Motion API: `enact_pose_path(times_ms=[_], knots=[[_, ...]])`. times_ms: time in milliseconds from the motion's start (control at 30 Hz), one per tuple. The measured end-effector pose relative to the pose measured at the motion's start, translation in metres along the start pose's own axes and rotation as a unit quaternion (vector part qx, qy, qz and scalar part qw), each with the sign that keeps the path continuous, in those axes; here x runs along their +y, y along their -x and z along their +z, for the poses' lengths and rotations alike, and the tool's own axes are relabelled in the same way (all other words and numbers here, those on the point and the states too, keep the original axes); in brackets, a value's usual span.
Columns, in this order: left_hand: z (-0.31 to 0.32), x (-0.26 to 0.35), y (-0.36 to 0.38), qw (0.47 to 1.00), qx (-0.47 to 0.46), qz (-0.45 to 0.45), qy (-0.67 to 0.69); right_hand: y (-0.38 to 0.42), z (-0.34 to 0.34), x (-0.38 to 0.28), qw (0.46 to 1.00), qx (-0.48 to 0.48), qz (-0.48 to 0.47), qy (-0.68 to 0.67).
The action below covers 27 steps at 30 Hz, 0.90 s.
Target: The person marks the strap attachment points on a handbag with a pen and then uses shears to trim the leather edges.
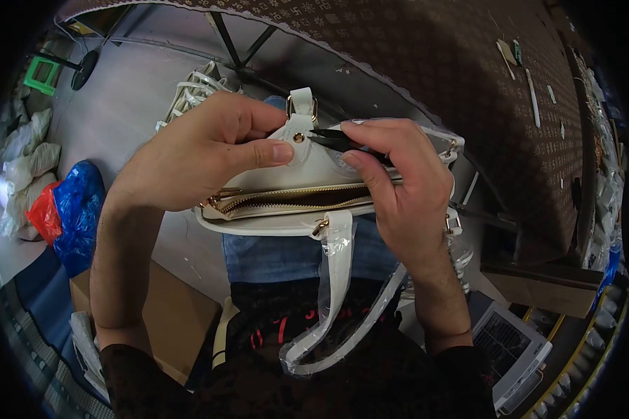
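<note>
Small cream-white leather handbag w/ gold zipper [307, 192] sits in front of the chest, long axis running left-right, zipper open and facing up. Left hand [203, 150] pinches the strap tab w/ gold rivet [298, 136] between thumb & fingers. Right hand [398, 188] is curled tight around black thread snips [335, 140], tips pointing left, right at that tab. Plastic-wrapped white strap [332, 293] dangles below.
</note>
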<state>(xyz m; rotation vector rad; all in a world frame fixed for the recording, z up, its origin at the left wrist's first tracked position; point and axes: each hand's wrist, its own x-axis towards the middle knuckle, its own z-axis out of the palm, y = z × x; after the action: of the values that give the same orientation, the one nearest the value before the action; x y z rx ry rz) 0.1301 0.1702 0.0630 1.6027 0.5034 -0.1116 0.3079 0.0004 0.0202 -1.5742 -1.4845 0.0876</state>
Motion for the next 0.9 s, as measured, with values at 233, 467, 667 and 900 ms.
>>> enact_pose_path(times_ms=[233,467,667,900], knots=[[-0.001,0.001,0.0,1.0,-0.01,-0.01,-0.007,0.0,0.001,0.001,1.0,0.003,-0.01,0.006],[-0.003,-0.002,-0.001,1.0,-0.014,0.01,0.001,0.001,-0.003,-0.003,0.999,-0.035,0.026,0.013],[-0.003,-0.001,0.001,1.0,-0.027,0.007,0.002,0.001,-0.003,-0.002,0.999,-0.029,0.006,0.025],[-0.006,-0.005,-0.001,0.999,-0.032,-0.013,0.002,0.0,-0.009,-0.005,0.998,-0.048,0.043,-0.024]])
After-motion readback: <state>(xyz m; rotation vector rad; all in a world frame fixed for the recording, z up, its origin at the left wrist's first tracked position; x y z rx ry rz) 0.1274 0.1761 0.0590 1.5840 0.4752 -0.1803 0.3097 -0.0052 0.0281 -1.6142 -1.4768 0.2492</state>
